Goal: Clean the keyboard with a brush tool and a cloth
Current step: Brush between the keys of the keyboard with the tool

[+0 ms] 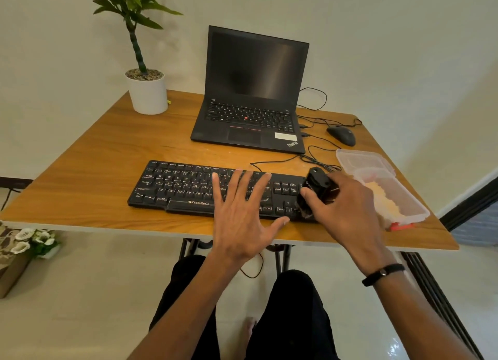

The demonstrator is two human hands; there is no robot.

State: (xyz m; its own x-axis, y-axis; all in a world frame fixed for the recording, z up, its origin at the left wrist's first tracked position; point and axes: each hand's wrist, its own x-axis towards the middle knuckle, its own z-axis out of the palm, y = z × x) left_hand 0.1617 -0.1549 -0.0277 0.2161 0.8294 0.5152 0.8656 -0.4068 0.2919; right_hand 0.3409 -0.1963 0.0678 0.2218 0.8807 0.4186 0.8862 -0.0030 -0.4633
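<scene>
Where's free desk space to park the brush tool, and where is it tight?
Biggest bare patch: left side of the table, between the potted plant, the laptop and the keyboard. A narrower strip runs between laptop and keyboard. The right side is crowded: mouse, cables, plastic container, and right hand gripping the brush tool.

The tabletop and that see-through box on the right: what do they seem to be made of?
The tabletop looks like wood or a wood-grain laminate, smooth with a slight sheen: streaky orange-brown grain and a pale edge band; which, I cannot tell. The box looks like thin clear plastic, faintly cloudy, since its contents show through its walls.
</scene>
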